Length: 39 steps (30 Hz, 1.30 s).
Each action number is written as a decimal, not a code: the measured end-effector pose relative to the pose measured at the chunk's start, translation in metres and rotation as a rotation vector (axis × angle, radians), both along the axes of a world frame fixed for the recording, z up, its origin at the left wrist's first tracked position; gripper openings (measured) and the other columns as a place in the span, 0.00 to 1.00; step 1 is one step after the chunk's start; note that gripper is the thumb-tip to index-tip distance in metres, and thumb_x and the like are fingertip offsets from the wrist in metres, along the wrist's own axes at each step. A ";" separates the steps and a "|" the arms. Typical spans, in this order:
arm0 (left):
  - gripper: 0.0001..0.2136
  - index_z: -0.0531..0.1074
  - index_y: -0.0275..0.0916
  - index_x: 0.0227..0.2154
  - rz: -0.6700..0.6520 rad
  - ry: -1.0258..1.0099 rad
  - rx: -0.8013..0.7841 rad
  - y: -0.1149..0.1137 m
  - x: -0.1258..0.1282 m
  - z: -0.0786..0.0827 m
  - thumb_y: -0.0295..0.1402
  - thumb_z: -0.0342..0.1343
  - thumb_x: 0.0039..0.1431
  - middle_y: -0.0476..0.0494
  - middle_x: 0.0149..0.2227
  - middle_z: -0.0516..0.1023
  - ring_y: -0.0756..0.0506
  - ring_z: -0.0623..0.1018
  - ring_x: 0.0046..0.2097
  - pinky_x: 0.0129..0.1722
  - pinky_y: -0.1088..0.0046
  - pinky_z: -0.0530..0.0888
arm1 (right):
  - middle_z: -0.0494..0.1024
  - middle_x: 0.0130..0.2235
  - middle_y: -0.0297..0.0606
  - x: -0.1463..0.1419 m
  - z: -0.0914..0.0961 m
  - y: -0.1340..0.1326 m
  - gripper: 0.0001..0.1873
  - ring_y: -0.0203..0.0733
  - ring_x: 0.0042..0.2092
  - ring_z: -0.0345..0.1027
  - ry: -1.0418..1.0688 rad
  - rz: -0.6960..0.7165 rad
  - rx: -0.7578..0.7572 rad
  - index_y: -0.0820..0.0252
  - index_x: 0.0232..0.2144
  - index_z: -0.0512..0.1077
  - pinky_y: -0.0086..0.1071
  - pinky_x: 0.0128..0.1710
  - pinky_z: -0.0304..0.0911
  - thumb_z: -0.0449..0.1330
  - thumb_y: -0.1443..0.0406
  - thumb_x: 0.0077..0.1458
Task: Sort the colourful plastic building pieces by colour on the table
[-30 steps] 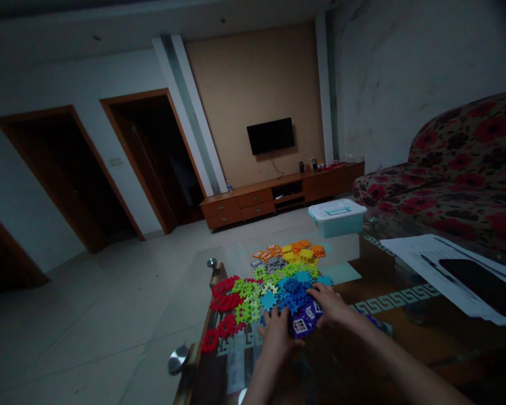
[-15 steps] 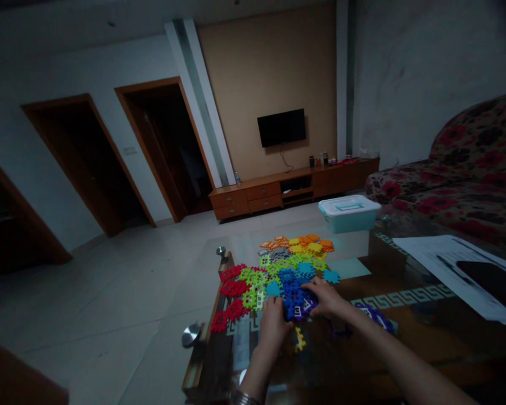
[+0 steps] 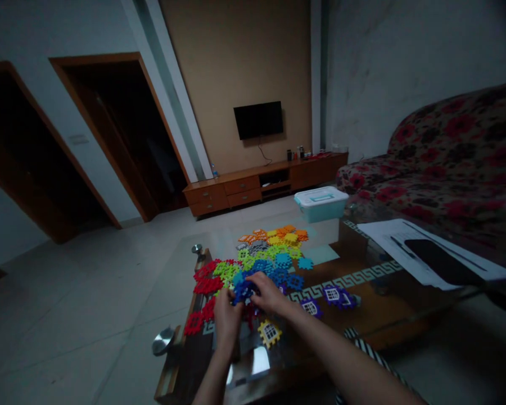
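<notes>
Left hand [image 3: 227, 314], right hand [image 3: 270, 296] (blue pieces [image 3: 243, 289] between them)

On my feed, a bare left hand [image 3: 227, 308] and a bare right hand [image 3: 267, 291] are showing, with uncovered, slender forearms [image 3: 326, 346] behind them. Nearer me than the right hand, a black-and-white diagonally striped band [image 3: 373, 355] is appearing, possibly clothing.
</notes>
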State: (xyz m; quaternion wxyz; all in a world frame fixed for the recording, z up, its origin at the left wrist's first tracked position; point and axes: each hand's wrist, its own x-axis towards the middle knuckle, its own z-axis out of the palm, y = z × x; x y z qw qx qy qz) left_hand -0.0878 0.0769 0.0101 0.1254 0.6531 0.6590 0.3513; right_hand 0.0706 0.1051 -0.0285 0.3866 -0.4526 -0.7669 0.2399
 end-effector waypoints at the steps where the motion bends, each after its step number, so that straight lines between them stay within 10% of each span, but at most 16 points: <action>1: 0.09 0.60 0.42 0.24 0.043 -0.006 0.023 0.008 -0.011 0.001 0.21 0.53 0.45 0.52 0.29 0.68 0.46 0.72 0.36 0.37 0.72 0.68 | 0.70 0.50 0.43 -0.005 0.002 0.000 0.30 0.46 0.53 0.63 0.029 0.008 0.017 0.57 0.53 0.68 0.41 0.55 0.60 0.61 0.74 0.45; 9: 0.15 0.71 0.32 0.45 0.203 0.273 0.103 0.019 -0.051 -0.011 0.24 0.51 0.53 0.31 0.49 0.72 0.36 0.71 0.54 0.53 0.56 0.70 | 0.74 0.48 0.45 0.051 0.030 -0.005 0.20 0.49 0.53 0.64 -0.122 -0.258 0.052 0.60 0.48 0.72 0.43 0.56 0.58 0.59 0.73 0.51; 13: 0.19 0.68 0.38 0.55 -0.055 0.399 0.152 -0.015 -0.017 -0.018 0.31 0.49 0.61 0.32 0.63 0.62 0.35 0.64 0.63 0.57 0.52 0.66 | 0.73 0.49 0.49 0.125 0.033 -0.033 0.19 0.53 0.53 0.63 -0.330 -0.521 -0.099 0.62 0.51 0.72 0.43 0.53 0.58 0.58 0.65 0.56; 18: 0.33 0.60 0.48 0.63 -0.324 0.522 -0.146 -0.051 0.025 -0.010 0.36 0.59 0.53 0.37 0.70 0.49 0.32 0.51 0.69 0.62 0.46 0.57 | 0.68 0.54 0.50 0.194 0.015 -0.078 0.46 0.58 0.55 0.61 -0.583 -0.535 -0.461 0.59 0.60 0.64 0.41 0.53 0.57 0.72 0.60 0.37; 22: 0.36 0.58 0.47 0.64 -0.332 0.606 -0.319 -0.057 0.041 -0.001 0.35 0.60 0.51 0.38 0.70 0.47 0.33 0.49 0.70 0.64 0.47 0.53 | 0.65 0.57 0.49 0.171 0.016 -0.083 0.52 0.58 0.58 0.58 -0.640 -0.416 -0.507 0.58 0.61 0.63 0.41 0.56 0.54 0.74 0.64 0.30; 32: 0.33 0.62 0.42 0.62 -0.419 0.631 -0.203 -0.060 0.036 -0.013 0.32 0.59 0.50 0.34 0.68 0.55 0.35 0.57 0.68 0.63 0.49 0.57 | 0.69 0.48 0.46 0.030 0.008 -0.047 0.20 0.49 0.51 0.65 -0.192 -0.214 -0.189 0.58 0.46 0.73 0.39 0.52 0.61 0.59 0.72 0.49; 39: 0.29 0.68 0.46 0.58 -0.318 0.654 -0.125 -0.048 0.028 -0.038 0.35 0.61 0.49 0.36 0.66 0.60 0.33 0.62 0.66 0.60 0.48 0.62 | 0.75 0.45 0.42 0.083 0.018 0.034 0.13 0.47 0.49 0.66 -0.102 -0.301 0.067 0.57 0.43 0.75 0.42 0.53 0.60 0.57 0.69 0.54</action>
